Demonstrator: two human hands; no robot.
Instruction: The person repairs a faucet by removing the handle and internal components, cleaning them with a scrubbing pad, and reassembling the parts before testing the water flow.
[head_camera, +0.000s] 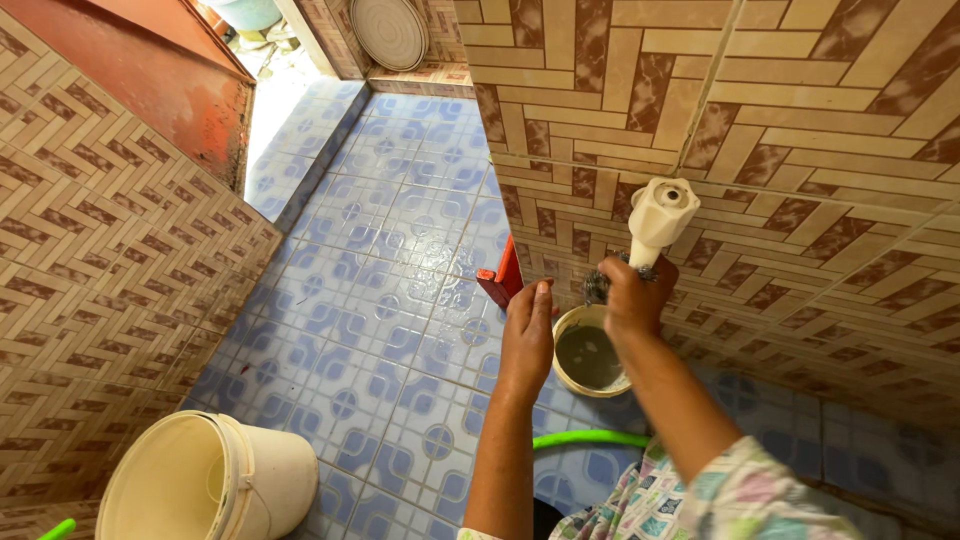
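The white plastic wall tap (660, 212) juts from the brown patterned tiles; the right hand (632, 295) wraps its neck, fingers closed (fitting beneath hidden). The left hand (528, 335) hovers beside, fingers straight, above a small water-filled pail (588, 355), partly hidden.

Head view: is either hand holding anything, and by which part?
The right hand grips the white tap on the tiled wall, below its handle around the spout. The left hand is raised beside it, open, holding nothing.
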